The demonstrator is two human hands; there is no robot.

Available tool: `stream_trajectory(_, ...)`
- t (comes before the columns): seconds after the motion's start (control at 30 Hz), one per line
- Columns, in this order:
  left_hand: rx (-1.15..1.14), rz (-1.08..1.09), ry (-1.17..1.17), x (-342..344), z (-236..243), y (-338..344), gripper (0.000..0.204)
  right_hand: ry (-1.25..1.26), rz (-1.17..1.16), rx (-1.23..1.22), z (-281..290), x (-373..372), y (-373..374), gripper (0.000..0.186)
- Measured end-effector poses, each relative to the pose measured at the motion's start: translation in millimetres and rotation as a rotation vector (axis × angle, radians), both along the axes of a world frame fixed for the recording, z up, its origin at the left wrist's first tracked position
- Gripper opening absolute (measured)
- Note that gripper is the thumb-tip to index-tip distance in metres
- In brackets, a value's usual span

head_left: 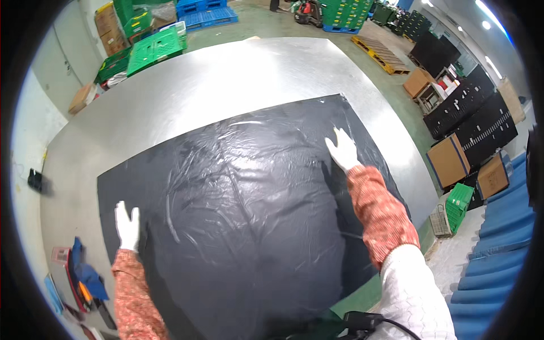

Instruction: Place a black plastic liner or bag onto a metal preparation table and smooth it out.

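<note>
A wide black plastic sheet [243,226] lies spread over a big silver metal table [187,96], covering most of its near half and reaching almost to the near edge. Both hands rest flat on it, gloved in white, fingers spread and holding nothing. The left hand [127,225] presses down close to the sheet's left edge, on the near side. The right hand [343,150] is stretched much farther out, toward the far right corner, with its patterned orange sleeve [379,212] lying across the film. So the sheet runs between and beyond the two palms, its longer stretch going left to right across the table, and the right hand is the nearer one to the far edge.

The film itself is glossy and thin, full of creases and shallow ripples that catch the light, most of them bunched around the middle. Off the left edge of the table lie a blue cloth [85,272] and some small tools.
</note>
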State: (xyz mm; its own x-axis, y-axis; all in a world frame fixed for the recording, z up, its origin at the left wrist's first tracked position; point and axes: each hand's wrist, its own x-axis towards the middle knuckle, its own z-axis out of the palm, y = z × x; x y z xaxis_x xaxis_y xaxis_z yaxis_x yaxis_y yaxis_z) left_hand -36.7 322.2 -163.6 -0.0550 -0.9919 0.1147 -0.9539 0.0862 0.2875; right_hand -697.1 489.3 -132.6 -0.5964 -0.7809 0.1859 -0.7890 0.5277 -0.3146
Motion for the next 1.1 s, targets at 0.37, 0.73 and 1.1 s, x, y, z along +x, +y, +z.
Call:
stream_trajectory(0.37,0.036,0.363,-0.208,48,-41,-181,0.09,0.086,-0.362,0.355,-34,-122,-163,0.098)
stream_trajectory(0.73,0.124,0.486,-0.254,50,-59,-193,0.087,0.074,-0.419,0.387,-43,-133,-163,0.097)
stream_trajectory(1.1,0.12,0.544,-0.257,48,-39,-188,0.085,0.092,-0.41,0.384,-38,-138,-163,0.096)
